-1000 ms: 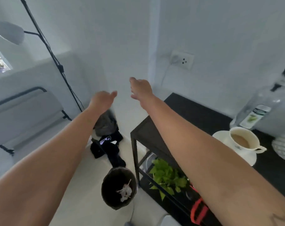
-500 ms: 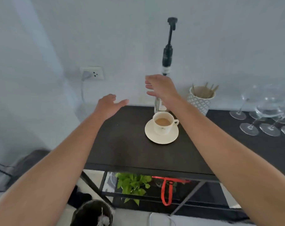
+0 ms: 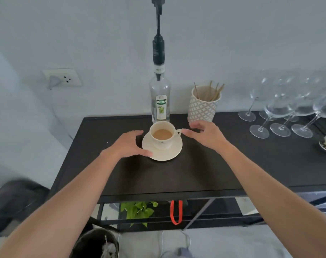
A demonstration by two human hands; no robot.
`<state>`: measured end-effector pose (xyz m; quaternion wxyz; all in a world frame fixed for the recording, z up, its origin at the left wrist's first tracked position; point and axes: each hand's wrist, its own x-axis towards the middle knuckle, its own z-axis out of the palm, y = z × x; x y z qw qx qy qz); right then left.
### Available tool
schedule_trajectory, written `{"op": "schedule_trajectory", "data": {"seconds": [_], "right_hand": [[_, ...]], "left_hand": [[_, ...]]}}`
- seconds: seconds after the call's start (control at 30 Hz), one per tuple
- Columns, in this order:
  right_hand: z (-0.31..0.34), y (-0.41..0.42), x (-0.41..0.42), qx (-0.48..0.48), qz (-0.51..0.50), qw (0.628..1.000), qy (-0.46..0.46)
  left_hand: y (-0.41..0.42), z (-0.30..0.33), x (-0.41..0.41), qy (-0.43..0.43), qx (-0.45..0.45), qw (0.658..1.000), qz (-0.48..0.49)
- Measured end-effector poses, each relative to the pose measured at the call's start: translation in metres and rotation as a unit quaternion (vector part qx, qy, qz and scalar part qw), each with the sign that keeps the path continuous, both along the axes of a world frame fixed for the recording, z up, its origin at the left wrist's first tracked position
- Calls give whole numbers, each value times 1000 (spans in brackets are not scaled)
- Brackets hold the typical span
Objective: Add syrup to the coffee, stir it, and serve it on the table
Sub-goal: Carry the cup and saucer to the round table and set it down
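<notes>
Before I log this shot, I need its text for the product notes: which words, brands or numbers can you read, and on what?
"TEISSEIRE": front label of the clear glass syrup bottle behind the cream coffee cup.
"MOJITO", faint and uncertain: white neck band of that bottle.
Black pump collar above it: pale print, too blurred to read.
Small dark mark on the cup's front: too small to read.
Nothing else carries text.

Both forearms are bare from the picture's lower edge to the wrists, with no sleeves showing. The left hand (image 3: pixel 126 145) and the right hand (image 3: pixel 207 134) wear no gloves. No rings, watch or bracelets show.
</notes>
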<state>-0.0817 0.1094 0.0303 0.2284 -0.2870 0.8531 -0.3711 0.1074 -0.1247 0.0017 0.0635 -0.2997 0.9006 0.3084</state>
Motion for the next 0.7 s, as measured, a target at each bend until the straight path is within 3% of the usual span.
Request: {"op": "schedule_trajectory", "data": {"seconds": [0.3,0.5,0.7], "right_hand": [[-37,-7,6,109,141,983,48],[-50,-17,11,88,169,980,61],[-59,-26,8,69,182,977,92]], "left_hand": [[8,-24,-2,-20,-16,999,-37],[17,-32,-6,54,-2,998,-39],[21,-38,-9,63,-10,998,-26]]}}
